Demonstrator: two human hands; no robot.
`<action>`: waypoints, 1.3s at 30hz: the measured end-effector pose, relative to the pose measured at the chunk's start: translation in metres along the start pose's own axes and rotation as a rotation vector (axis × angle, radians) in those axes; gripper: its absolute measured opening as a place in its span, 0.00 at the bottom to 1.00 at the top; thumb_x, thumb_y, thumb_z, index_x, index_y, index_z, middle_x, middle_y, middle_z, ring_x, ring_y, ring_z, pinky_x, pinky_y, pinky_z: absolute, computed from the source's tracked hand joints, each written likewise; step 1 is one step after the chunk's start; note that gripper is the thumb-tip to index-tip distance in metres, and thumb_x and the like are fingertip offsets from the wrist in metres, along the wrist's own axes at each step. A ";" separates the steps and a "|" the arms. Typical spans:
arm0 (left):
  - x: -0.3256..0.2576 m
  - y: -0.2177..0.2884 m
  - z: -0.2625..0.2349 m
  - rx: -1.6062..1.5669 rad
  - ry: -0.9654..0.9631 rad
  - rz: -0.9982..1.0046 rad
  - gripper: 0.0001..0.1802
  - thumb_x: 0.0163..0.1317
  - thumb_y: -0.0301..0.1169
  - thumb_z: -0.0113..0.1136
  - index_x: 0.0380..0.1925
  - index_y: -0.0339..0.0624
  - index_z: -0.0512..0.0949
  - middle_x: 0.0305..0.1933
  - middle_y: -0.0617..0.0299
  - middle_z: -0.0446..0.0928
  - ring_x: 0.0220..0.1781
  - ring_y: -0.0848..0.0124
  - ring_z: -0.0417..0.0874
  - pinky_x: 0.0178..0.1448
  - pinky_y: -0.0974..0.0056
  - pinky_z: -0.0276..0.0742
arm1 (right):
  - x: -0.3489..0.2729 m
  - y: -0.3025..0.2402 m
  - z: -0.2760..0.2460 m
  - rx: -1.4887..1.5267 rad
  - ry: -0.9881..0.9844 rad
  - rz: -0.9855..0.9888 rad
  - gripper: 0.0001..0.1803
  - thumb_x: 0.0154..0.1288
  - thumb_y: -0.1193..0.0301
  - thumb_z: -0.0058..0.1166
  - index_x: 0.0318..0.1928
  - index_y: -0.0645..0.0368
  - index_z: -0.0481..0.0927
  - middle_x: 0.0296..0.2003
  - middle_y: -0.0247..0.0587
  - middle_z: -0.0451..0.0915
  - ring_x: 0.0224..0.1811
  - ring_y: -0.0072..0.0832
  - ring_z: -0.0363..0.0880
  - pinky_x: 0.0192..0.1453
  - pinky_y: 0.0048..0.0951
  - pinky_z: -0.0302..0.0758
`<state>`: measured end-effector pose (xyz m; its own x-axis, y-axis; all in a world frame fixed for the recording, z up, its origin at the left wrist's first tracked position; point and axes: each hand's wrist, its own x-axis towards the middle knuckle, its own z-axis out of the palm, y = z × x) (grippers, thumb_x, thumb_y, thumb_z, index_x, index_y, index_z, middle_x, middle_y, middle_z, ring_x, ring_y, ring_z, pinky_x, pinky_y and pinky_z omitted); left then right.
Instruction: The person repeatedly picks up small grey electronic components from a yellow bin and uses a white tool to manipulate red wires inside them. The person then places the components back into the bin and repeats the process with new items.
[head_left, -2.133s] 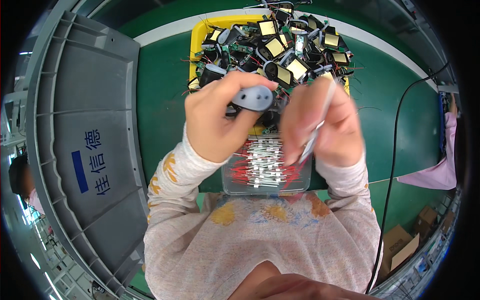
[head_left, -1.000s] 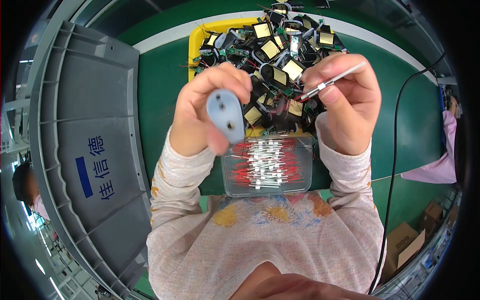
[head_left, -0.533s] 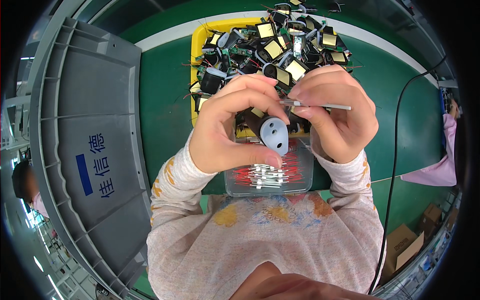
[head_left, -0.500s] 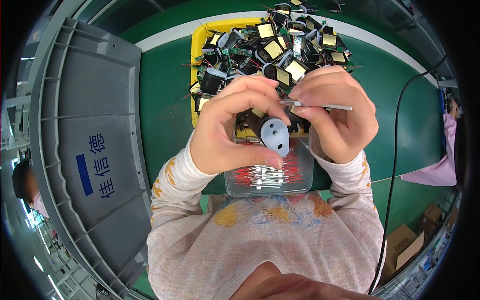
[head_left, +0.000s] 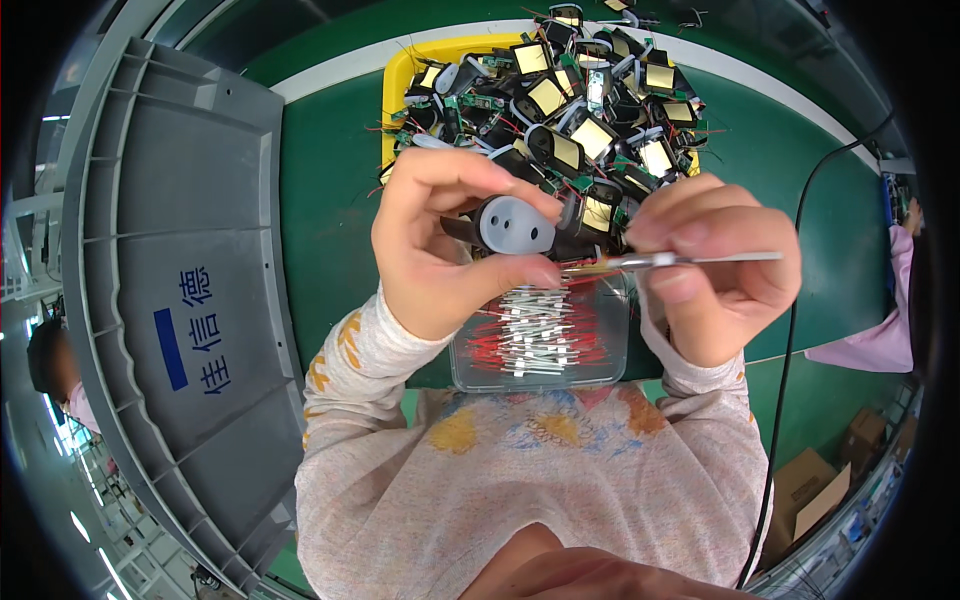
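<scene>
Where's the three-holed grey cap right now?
In the head view, the grey cap is slightly above centre, held in the left hand, beyond the clear box.

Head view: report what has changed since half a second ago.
The left hand moved the grey-ended black housing up and left; the right hand moved the slim white piece down and right. Both remain held. The clear box, yellow tray and grey crate stayed put.

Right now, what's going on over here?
A person works at a green table. The left hand holds a black part with a grey end; the right hand pinches a slender whitish piece, its tip near the left thumb. Nearer the body is a clear box of red and white pieces; beyond, a yellow bin heaped with black parts.
</scene>
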<state>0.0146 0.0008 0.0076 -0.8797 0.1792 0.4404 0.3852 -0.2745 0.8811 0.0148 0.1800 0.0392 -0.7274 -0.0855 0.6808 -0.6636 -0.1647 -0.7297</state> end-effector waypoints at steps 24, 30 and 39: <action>0.001 -0.008 -0.001 0.207 -0.060 0.352 0.32 0.35 0.27 0.75 0.39 0.41 0.64 0.35 0.49 0.79 0.39 0.61 0.81 0.44 0.63 0.73 | 0.000 -0.006 -0.001 -0.233 -0.096 -0.170 0.13 0.47 0.82 0.58 0.34 0.68 0.70 0.26 0.50 0.75 0.27 0.35 0.75 0.28 0.27 0.72; 0.002 -0.007 -0.002 0.243 -0.073 0.362 0.32 0.35 0.27 0.74 0.40 0.41 0.64 0.36 0.49 0.79 0.39 0.61 0.81 0.43 0.63 0.73 | 0.000 -0.010 -0.002 -0.309 -0.131 -0.216 0.15 0.45 0.82 0.60 0.34 0.68 0.70 0.27 0.51 0.75 0.28 0.36 0.76 0.29 0.29 0.73; 0.000 -0.009 -0.001 0.261 -0.068 0.372 0.33 0.35 0.28 0.74 0.40 0.41 0.63 0.36 0.49 0.79 0.38 0.62 0.81 0.42 0.64 0.72 | 0.001 -0.005 -0.005 -0.218 -0.127 -0.156 0.15 0.43 0.85 0.57 0.35 0.68 0.70 0.28 0.54 0.76 0.29 0.36 0.77 0.31 0.29 0.73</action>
<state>0.0111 0.0023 0.0000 -0.6515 0.1778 0.7375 0.7362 -0.0865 0.6712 0.0170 0.1860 0.0430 -0.5949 -0.2005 0.7784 -0.7976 0.0279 -0.6025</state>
